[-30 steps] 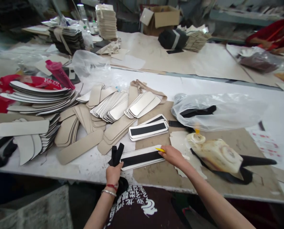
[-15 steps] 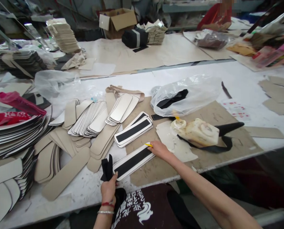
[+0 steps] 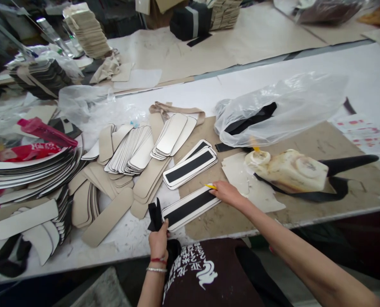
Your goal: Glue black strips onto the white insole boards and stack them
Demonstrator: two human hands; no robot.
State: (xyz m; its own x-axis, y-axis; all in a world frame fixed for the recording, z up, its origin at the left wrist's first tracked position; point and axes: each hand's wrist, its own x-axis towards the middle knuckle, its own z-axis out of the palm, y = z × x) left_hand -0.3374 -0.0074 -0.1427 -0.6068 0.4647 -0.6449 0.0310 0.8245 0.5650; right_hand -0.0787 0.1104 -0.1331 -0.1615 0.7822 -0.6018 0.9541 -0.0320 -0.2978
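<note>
A long white panel with rounded ends (image 3: 177, 226) lies in front of me, a black strip (image 3: 190, 209) running along its middle. My left hand (image 3: 158, 240) is at the panel's near left end, its thumb by the strip's end. Loose black strips (image 3: 154, 215) stick up from that closed hand. My right hand (image 3: 226, 194) rests on the panel's far right end, closed around a thin yellow tool (image 3: 210, 186) whose tip points left; its kind is unclear. Just behind lies a small pile of similar panels with black strips (image 3: 190, 166).
Stacks of beige and white panels (image 3: 129, 149) spread to the left. A stained, whitish plastic container (image 3: 292, 168) lies on brown board at right, by a clear plastic bag (image 3: 282, 111) with black strips inside. The table's front edge runs before my apron (image 3: 209, 273).
The whole view has shifted, so things on the table appear farther right. Both hands keep nearly the same places on the panel, still holding the strips and the yellow tool.
</note>
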